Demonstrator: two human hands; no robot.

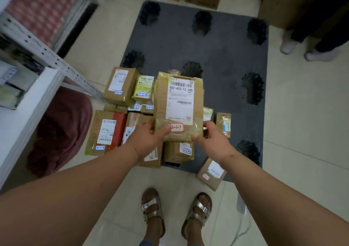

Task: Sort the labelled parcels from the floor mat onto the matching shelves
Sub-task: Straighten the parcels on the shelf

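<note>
We held a taped cardboard parcel (pixel 178 104) at the centre of the frame, above the pile of parcels (pixel 120 113) on the dark floor mat (pixel 217 53). Our left hand (pixel 149 138) gripped its near left corner, thumb lying on top beside the red-edged sticker (pixel 177 127) reading 3-1-7. Our right hand (pixel 211 138) clamped the near right corner, fingers curled underneath. A white shelf (pixel 22 113) stood at the left edge.

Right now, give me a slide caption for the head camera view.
Both hands hold the parcel marked 3-1-7 above more labelled parcels on the grey floor mat.
</note>
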